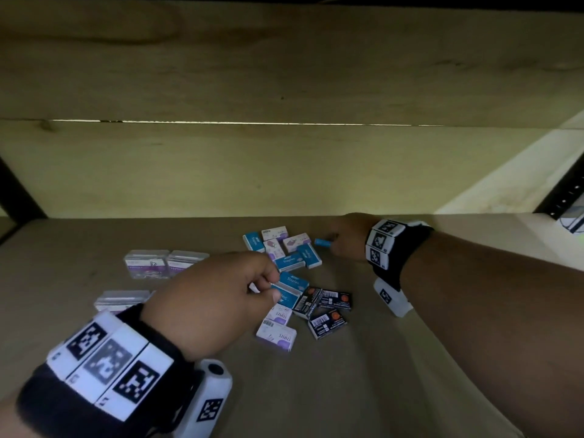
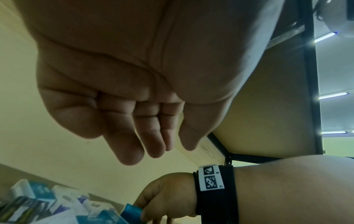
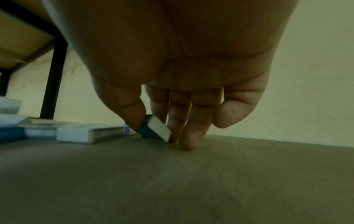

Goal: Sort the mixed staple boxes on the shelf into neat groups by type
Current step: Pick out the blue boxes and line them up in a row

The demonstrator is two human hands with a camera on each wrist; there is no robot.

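Mixed staple boxes lie in the middle of the shelf: blue ones, white-and-purple ones and black ones. My right hand pinches a small blue box at the pile's far right. In the right wrist view this blue box is tilted, one edge on the shelf, between thumb and fingers. My left hand hovers over a blue box near the pile's middle. Its fingers hang loosely and hold nothing.
Three clear plastic boxes stand grouped at the left, partly hidden by my left hand. A wooden back panel closes the shelf behind the pile. Black metal uprights stand at the sides.
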